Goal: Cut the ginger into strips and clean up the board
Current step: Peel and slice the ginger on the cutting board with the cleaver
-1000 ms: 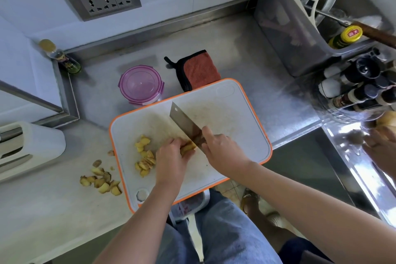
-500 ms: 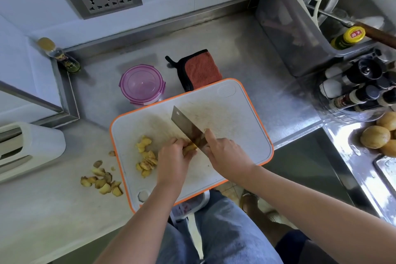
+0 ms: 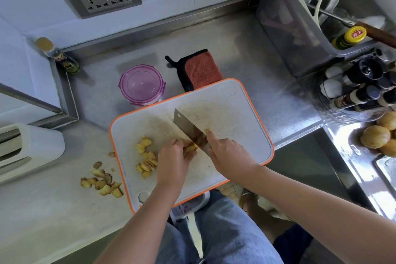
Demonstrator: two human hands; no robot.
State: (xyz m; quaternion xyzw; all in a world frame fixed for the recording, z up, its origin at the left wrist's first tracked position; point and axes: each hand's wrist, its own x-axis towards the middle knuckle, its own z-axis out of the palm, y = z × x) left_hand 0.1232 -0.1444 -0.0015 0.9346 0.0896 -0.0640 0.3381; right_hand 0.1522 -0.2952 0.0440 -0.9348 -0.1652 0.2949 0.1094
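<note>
Little has moved in half a second: we find ginger (image 3: 191, 147), knife (image 3: 184, 124) and both hands as before, so slicing continues, strips unfinished. It lies at the middle of the board (image 3: 246, 135), mostly hidden. Its long axis seems 8-to-2 o'clock, across the blade running 11-to-5. Fingers curled, the left hand (image 3: 171, 161) pins it. The right hand (image 3: 229, 156) grips the handle, forefinger extended along the blade.

L hand (image 3: 172, 157) over mid cutting board (image 3: 246, 133), knuckles up, fingers curled down on a ginger piece (image 3: 191, 148). R hand (image 3: 230, 156) just right of it, gripping the knife (image 3: 186, 125), index finger stretched along the blade. Both forearms bare, reaching in across board's near edge.
</note>
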